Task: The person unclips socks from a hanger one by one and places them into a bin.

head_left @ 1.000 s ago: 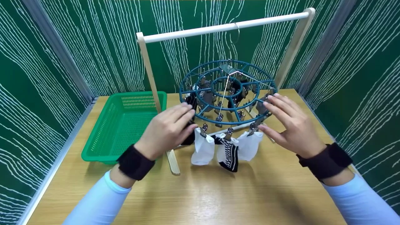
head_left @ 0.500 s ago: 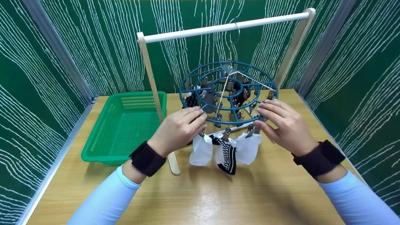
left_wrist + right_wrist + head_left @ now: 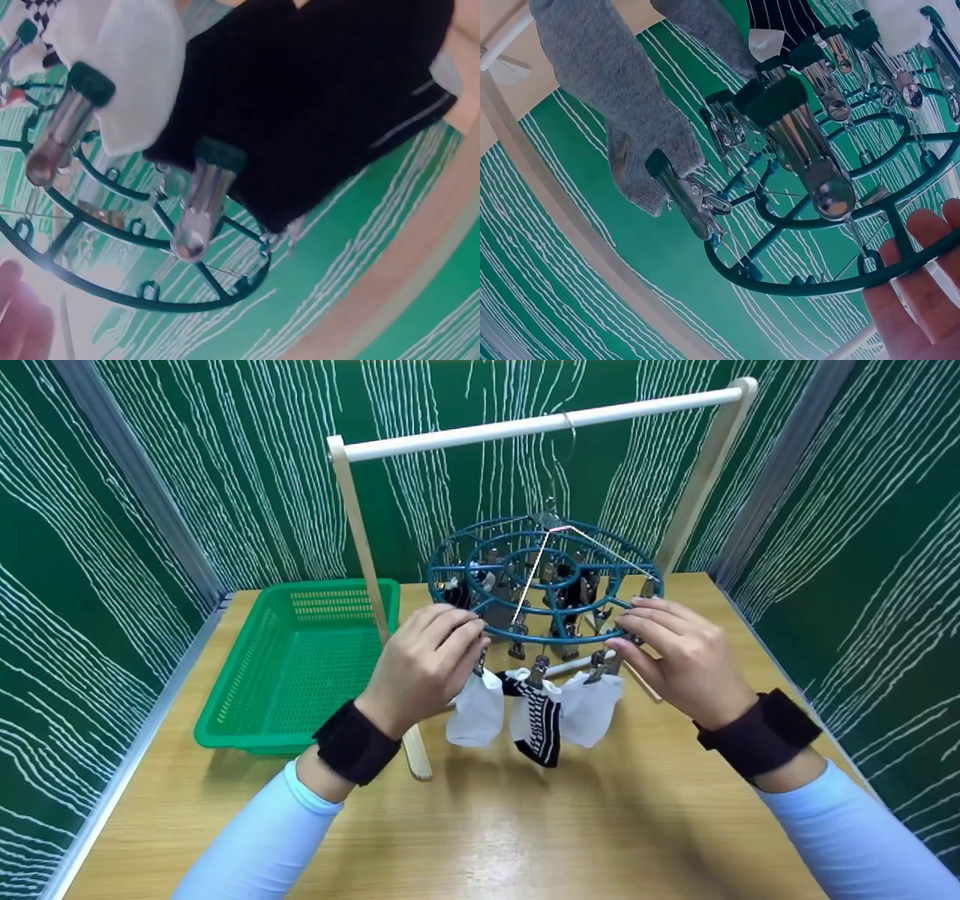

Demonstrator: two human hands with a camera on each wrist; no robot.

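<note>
A round blue-green clip hanger (image 3: 551, 639) hangs by its hook from a rack's white bar, its front rim facing me. My left hand (image 3: 424, 664) holds the rim at the front left, its thumb hidden in the head view. At the front right, my right hand (image 3: 682, 660) pinches the rim, fingers over it and thumb below. Between the hands hang a white sock (image 3: 476, 712), a black-and-white patterned sock (image 3: 538, 720) and another white sock (image 3: 592, 705), each in a metal clip. A black sock (image 3: 315, 97) and a grey sock (image 3: 622, 90) hang from other clips.
The rack's white bar (image 3: 480, 433) spans wooden posts, the left post (image 3: 358, 525) rising beside a green basket (image 3: 232, 667). Wooden table (image 3: 487, 840) lies beneath. Green walls with white streaks (image 3: 862, 547) enclose the back and sides.
Both hands have closed in on the hanger's rim and taken hold of it. The hanger's front edge has risen slightly, and the front socks have shifted a little left.
</note>
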